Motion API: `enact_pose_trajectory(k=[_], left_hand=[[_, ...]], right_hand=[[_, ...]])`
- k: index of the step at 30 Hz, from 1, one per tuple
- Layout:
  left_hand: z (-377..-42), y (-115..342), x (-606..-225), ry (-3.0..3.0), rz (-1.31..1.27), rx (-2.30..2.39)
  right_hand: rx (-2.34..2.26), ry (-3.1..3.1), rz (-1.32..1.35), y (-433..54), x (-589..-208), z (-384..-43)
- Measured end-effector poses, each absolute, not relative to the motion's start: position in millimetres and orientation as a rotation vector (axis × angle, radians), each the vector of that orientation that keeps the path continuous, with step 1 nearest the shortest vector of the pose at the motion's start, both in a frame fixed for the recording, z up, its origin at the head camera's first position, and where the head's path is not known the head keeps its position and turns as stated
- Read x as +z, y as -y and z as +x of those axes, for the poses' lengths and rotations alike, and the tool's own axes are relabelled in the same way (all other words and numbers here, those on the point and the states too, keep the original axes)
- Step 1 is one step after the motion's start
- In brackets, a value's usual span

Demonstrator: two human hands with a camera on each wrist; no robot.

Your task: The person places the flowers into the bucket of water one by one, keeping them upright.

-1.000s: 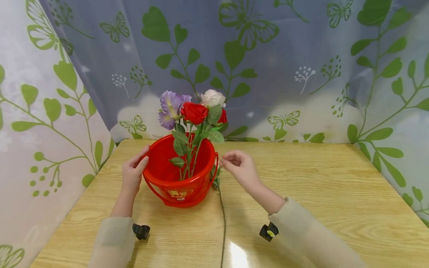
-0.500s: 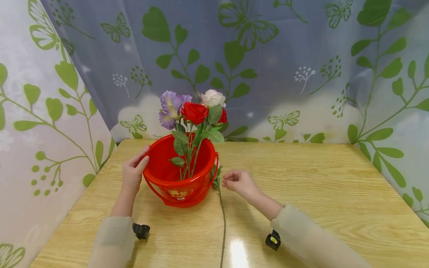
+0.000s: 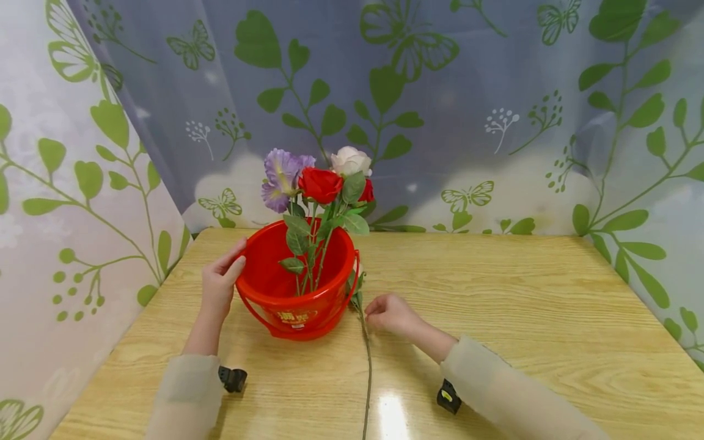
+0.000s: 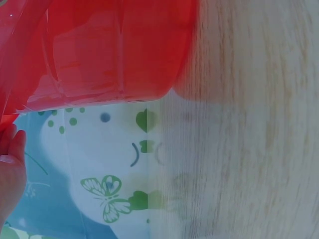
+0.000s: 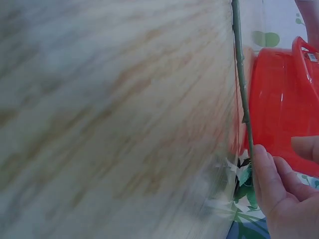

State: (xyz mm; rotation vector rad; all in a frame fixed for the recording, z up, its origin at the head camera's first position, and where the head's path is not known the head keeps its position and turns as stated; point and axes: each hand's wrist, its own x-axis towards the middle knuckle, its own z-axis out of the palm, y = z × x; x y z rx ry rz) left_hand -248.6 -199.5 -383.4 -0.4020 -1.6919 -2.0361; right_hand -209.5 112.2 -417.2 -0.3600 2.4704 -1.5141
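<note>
A red plastic bucket [image 3: 264, 260] stands on the table, its handle hanging down. My left hand [image 3: 217, 282] holds the bucket's rim on the left, thumb and fingers at the edge. Inside lean a purple flower [image 3: 282, 177], a red rose [image 3: 321, 186], a white rose [image 3: 351, 161] and another red bloom behind. To the right of the bucket lies a single flower stem [image 3: 370, 360]; its head is mostly hidden behind the bucket. My right hand [image 3: 393, 313] is beside this stem. In the right wrist view, the straight fingers [image 5: 266, 172] touch the stem, the thumb apart from them.
The wooden table [image 3: 522, 293] extends to the right of the bucket. A patterned curtain [image 3: 440, 122] hangs behind the table and at both sides. Black wrist cameras [image 3: 449, 396] hang beneath both sleeves.
My right hand has come down from beside the bucket's rim to the lying stem. The left hand and the bucket have stayed in place.
</note>
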Motion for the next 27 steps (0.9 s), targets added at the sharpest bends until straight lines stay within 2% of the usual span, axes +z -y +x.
enact_pose_trajectory(k=[13, 27], left_hand=[[-249, 199, -383, 1.692, -0.394, -2.047], [-248, 199, -383, 1.696, -0.371, -2.027]], right_hand=[[-1.589, -2.304, -0.193, -108, -417, -212], [-1.515, -2.353, -0.165, -99, -429, -218]])
